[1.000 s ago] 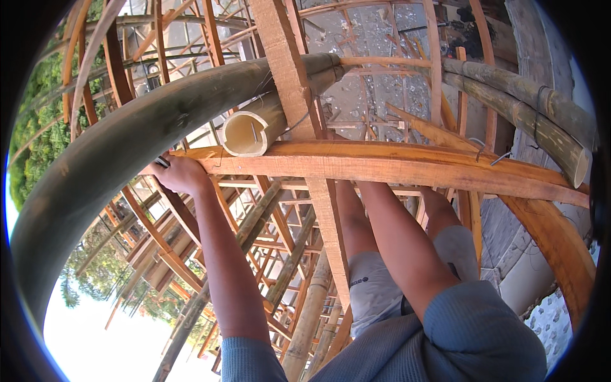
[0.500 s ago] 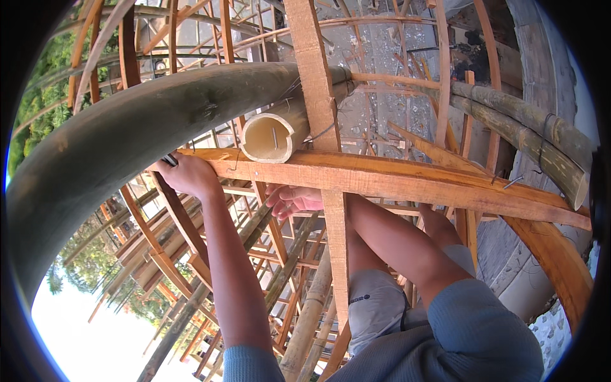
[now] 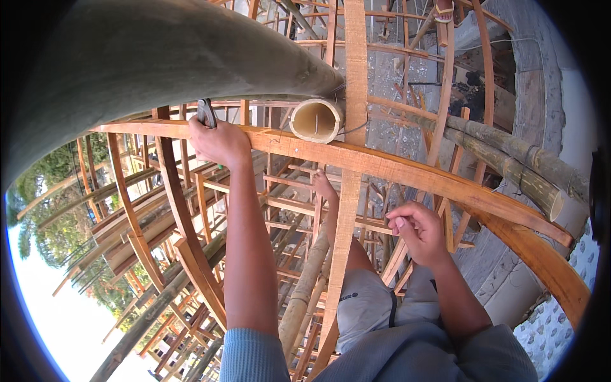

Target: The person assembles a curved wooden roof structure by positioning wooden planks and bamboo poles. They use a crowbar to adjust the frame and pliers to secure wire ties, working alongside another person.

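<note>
Head view: the left hand (image 3: 219, 141) clasps a dark metal tool (image 3: 206, 113) over the timber beam (image 3: 414, 175), seemingly for steadiness; the right hand (image 3: 418, 232) hangs loosely curled (nothing in it that I can see). Cut bamboo (image 3: 305, 125) rests atop that timber beam, presumably for support.

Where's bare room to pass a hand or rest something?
On the near side of the beam, the gap between left forearm and crossing plank looks passable. Beam just right of plank looks bare. Crowded: around hollow bamboo, between beam, plank, thick pole.
</note>
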`<state>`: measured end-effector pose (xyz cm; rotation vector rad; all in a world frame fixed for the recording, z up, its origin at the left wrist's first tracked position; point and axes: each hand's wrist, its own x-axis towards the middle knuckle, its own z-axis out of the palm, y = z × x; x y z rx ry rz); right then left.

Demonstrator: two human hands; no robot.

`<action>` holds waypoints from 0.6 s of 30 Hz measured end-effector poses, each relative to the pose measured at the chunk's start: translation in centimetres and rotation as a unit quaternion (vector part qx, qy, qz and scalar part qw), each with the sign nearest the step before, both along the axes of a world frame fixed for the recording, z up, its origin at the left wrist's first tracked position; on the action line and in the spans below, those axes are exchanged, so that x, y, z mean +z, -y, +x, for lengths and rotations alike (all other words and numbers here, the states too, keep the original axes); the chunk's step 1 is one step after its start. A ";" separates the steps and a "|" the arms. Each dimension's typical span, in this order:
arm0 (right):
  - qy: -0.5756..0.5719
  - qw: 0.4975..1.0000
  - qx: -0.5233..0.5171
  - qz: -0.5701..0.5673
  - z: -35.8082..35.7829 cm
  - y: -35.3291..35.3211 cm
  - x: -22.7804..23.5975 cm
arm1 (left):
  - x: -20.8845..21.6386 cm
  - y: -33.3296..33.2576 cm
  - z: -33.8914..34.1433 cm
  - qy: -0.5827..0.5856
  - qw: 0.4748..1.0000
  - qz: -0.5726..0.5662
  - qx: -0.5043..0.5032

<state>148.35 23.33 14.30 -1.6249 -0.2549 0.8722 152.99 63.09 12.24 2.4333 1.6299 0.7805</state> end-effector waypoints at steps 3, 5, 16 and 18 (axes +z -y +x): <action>0.244 0.965 -0.027 0.088 5.5 -4.0 6.8 | -0.1 -0.4 0.0 0.016 0.999 0.029 -0.022; 0.211 0.968 -0.112 -0.074 8.6 -7.6 5.2 | 0.4 -0.1 -0.2 0.049 0.998 0.023 -0.038; 0.241 0.831 0.087 -0.494 7.6 -10.3 4.4 | 4.3 -1.3 -11.2 0.549 0.816 -0.150 0.097; 0.300 0.862 0.031 -0.407 7.0 -10.1 4.2 | 3.0 -0.9 -12.5 0.594 0.674 -0.435 0.061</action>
